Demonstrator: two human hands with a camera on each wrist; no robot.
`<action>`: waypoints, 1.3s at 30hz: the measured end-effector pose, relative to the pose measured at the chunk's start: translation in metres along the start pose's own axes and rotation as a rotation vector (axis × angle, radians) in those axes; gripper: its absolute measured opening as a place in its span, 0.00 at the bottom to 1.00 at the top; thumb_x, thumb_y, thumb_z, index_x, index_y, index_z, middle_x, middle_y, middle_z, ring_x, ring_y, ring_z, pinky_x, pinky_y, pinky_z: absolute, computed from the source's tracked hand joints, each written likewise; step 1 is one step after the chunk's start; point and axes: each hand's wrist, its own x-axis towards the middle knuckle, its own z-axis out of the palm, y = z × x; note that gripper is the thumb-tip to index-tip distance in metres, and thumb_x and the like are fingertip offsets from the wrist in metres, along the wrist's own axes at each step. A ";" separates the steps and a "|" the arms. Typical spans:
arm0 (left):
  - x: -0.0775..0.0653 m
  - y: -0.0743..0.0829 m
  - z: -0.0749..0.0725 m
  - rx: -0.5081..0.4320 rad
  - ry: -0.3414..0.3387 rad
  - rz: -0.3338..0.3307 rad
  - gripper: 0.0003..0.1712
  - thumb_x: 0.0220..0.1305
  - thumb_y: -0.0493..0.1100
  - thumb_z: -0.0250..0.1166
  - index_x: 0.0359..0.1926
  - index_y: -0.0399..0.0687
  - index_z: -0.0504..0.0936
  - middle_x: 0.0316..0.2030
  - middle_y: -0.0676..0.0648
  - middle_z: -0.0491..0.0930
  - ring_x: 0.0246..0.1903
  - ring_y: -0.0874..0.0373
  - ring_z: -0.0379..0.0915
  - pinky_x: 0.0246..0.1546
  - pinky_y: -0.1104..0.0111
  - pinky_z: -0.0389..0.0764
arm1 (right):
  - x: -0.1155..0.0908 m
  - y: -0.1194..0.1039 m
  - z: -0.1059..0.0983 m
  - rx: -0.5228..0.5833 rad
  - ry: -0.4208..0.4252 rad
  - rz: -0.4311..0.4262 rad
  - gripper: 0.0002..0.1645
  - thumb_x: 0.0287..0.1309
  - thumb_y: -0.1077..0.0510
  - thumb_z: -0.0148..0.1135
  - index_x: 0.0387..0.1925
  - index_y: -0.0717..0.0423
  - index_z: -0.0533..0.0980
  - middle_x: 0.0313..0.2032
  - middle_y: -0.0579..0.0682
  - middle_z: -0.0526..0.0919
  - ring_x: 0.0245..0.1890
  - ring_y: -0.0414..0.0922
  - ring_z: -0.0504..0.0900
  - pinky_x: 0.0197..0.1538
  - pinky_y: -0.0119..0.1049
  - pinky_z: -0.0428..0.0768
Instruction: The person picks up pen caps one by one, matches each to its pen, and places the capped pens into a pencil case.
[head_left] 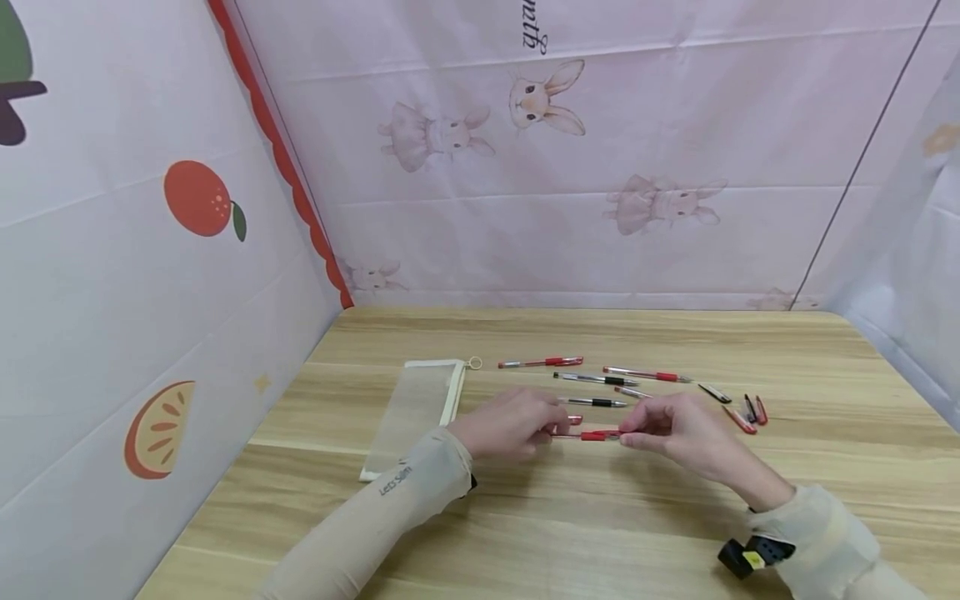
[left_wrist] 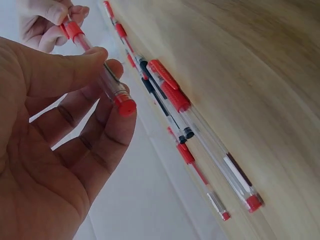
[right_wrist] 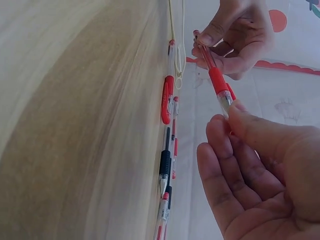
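Observation:
A red gel pen (head_left: pixel 600 436) with a clear barrel is held level above the table between both hands. My left hand (head_left: pixel 517 425) pinches the barrel near its red end plug (left_wrist: pixel 125 106). At the tip end, the thumb and fingers of my right hand (head_left: pixel 682 433) pinch the pen; a red clip shows beside the grip in the right wrist view. Another red pen (left_wrist: pixel 212 145), with its cap on, lies on the table near the left hand. Just beyond the hands is a black pen (head_left: pixel 600 402) with its metal tip bare.
A white mesh zip pouch (head_left: pixel 412 408) lies flat left of the pens. Farther back are another black pen (head_left: pixel 596 379) and several red pens, including one red pen (head_left: pixel 648 375) pointing right. Loose caps, among them a red cap (head_left: pixel 740 420) and a black cap (head_left: pixel 715 392), lie at right.

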 end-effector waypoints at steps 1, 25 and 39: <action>0.000 0.000 0.000 -0.002 0.000 -0.003 0.15 0.70 0.31 0.65 0.48 0.55 0.89 0.40 0.59 0.83 0.37 0.65 0.74 0.43 0.75 0.77 | 0.000 0.001 0.001 0.014 -0.009 0.001 0.03 0.62 0.59 0.77 0.35 0.51 0.87 0.35 0.44 0.91 0.32 0.34 0.86 0.36 0.30 0.85; -0.001 -0.004 0.005 -0.116 -0.061 -0.045 0.10 0.72 0.35 0.70 0.47 0.54 0.92 0.36 0.59 0.84 0.36 0.66 0.77 0.41 0.78 0.78 | 0.000 0.016 -0.005 0.016 -0.102 -0.011 0.05 0.68 0.56 0.72 0.42 0.53 0.87 0.40 0.45 0.90 0.38 0.33 0.85 0.42 0.29 0.84; 0.002 -0.009 0.010 -0.102 -0.109 -0.082 0.12 0.70 0.35 0.71 0.47 0.58 0.92 0.35 0.60 0.84 0.36 0.67 0.74 0.41 0.77 0.77 | -0.006 0.024 -0.018 -0.056 -0.039 0.013 0.07 0.69 0.55 0.72 0.45 0.53 0.87 0.40 0.42 0.90 0.39 0.32 0.83 0.43 0.29 0.83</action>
